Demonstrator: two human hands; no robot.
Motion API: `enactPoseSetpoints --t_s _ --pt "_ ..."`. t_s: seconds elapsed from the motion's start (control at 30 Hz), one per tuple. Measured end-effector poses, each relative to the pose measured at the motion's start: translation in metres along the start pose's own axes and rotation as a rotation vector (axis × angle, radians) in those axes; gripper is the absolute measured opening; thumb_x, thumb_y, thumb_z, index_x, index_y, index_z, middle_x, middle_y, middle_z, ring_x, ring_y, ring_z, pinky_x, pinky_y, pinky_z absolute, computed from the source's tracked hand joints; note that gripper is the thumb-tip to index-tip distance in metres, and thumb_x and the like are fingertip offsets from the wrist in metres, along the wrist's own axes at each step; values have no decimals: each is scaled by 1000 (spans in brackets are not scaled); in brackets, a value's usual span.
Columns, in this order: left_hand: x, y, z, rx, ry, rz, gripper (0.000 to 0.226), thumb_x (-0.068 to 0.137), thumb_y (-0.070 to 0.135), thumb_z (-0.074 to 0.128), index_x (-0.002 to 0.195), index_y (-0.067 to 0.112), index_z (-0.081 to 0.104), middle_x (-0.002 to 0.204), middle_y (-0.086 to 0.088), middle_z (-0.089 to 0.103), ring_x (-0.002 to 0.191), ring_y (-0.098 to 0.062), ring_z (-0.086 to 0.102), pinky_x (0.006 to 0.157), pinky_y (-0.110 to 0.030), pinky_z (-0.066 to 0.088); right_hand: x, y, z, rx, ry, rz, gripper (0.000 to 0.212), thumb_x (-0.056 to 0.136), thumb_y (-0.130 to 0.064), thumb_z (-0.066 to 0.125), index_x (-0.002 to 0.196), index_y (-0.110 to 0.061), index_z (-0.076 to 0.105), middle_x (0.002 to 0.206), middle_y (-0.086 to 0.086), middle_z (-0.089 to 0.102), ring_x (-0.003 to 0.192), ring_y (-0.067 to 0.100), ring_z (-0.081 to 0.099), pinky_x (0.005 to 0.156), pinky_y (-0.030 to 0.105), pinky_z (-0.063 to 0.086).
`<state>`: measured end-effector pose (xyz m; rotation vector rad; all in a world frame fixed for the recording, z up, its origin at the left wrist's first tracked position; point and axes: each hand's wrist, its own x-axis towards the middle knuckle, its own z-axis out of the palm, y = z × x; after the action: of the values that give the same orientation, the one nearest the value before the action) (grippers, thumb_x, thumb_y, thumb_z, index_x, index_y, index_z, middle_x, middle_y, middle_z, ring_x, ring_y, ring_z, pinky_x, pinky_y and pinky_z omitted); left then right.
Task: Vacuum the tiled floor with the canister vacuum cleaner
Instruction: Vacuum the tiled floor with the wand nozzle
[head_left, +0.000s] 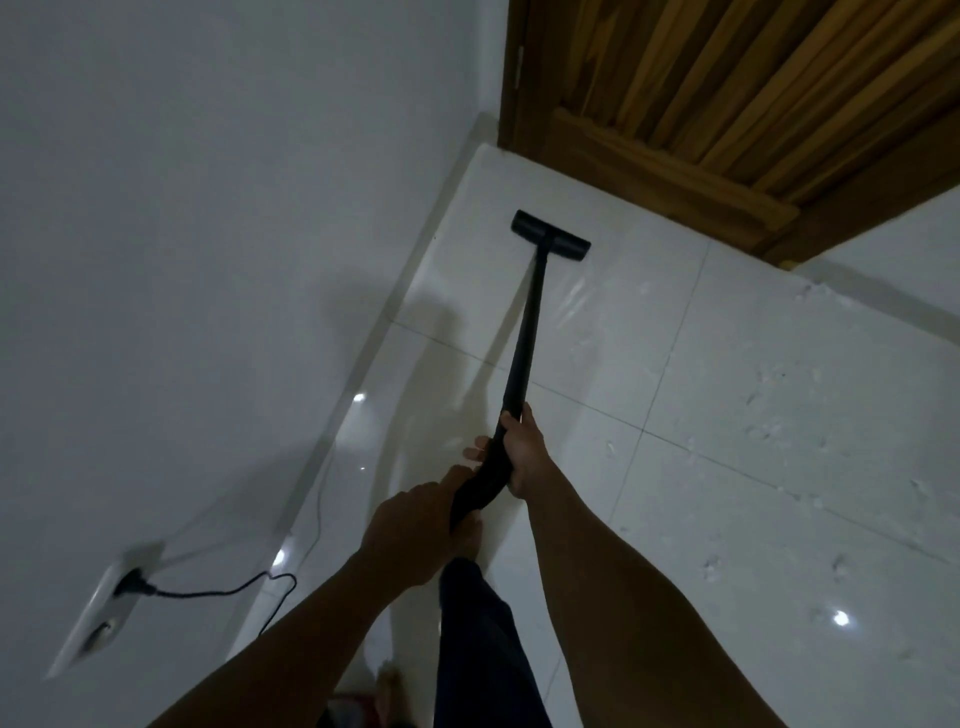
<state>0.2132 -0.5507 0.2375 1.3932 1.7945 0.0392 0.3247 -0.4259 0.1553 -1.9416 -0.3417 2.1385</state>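
Black plastic is running from both hands to the far floor: the vacuum wand (524, 332) is slanting away from the person, and its floor head (550, 236) is lying flat on the white tiled floor (753, 415) near the far corner, just short of the wooden door (727, 93). The right hand (524, 449) is wrapping tightly around the wand higher up, while the left hand (415, 530) is clamping the curved handle end nearer the body. A dark trouser leg (478, 649) is showing between the forearms. On the white wall (208, 208) at the left, a black plug (132, 583) is sitting in a white wall socket (104, 608), its power cord (234, 590) drooping toward the floor. No brand, label or writing is readable anywhere. The canister itself is lying outside the view.
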Motion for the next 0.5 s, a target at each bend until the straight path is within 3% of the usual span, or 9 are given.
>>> enactPoseSetpoints --t_s 0.17,0.23,0.33,0.4,0.5 --pt "39 6 -8 -118 -24 -44 48 100 40 56 140 26 35 83 9 61 57 -4 58 57 -19 51 21 -28 4 97 42 24 46 109 -26 45 150 -44 39 72 10 56 60 25 59 59 37 55" --pt "52 6 -10 -130 -37 -40 53 100 43 56 144 27 33 81 11 60 54 -2 56 55 -14 48 30 -38 6 108 16 33 42 110 -28 42 149 -42 39 75 11 61 64 27 64 63 39 58" --pt "66 5 -13 -250 -45 -66 53 101 42 54 147 25 34 67 12 57 47 2 58 46 -12 43 42 -56 6 45 -43 37 41 111 -30 37 150 -41 34 95 19 71 81 35 74 78 50 62" --pt "74 4 -15 -326 -54 -86 49 102 39 54 145 24 35 65 6 60 44 0 58 45 -15 45 48 -68 8 17 -30 46 42 111 -26 33 151 -40 33 96 21 68 75 33 70 71 47 61" --pt "90 6 -16 -413 -52 -88 43 102 33 55 139 21 37 69 -3 65 44 -5 55 46 -22 50 55 -81 16 -21 61 -10 39 110 -23 32 145 -38 39 74 12 54 56 23 54 53 33 50"
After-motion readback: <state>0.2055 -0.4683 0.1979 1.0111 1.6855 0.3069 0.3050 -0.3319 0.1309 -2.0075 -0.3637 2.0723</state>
